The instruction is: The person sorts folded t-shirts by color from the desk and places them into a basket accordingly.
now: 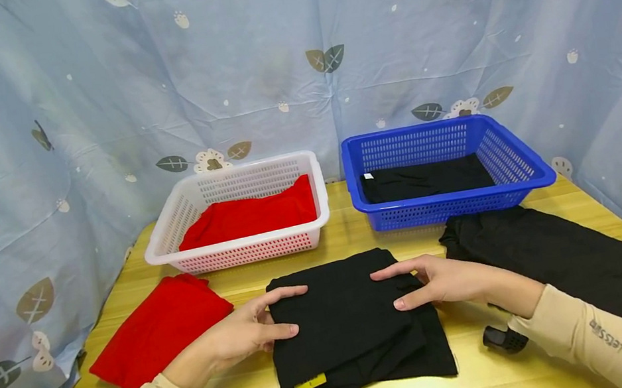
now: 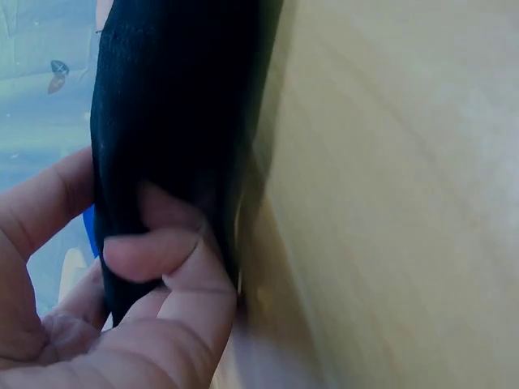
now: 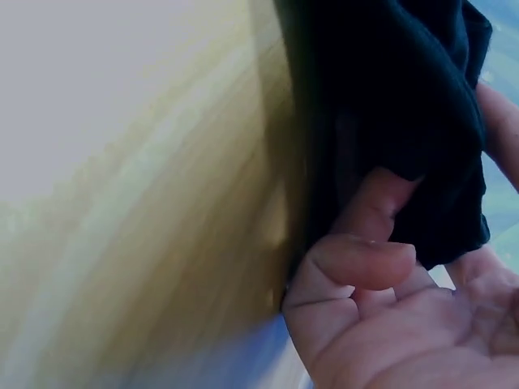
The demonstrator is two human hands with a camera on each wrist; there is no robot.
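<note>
A folded black garment [image 1: 342,323] lies at the middle of the wooden table, its layers uneven along the near edge. A yellow label [image 1: 310,384] shows at its near left corner. My left hand [image 1: 238,335] grips the left side, thumb and index finger on top, other fingers tucked at the edge; the left wrist view shows fingers bent around the black cloth [image 2: 174,97]. On the opposite side my right hand [image 1: 453,279] holds the garment the same way, and some of its fingertips disappear into the folds [image 3: 389,97] in the right wrist view.
Behind stand a white basket [image 1: 248,255] with red cloth [image 1: 254,216] and a blue basket [image 1: 456,197] with black cloth [image 1: 426,179]. A folded red garment [image 1: 162,330] lies left, another black garment [image 1: 549,252] right. A patterned curtain [image 1: 267,60] hangs behind the table.
</note>
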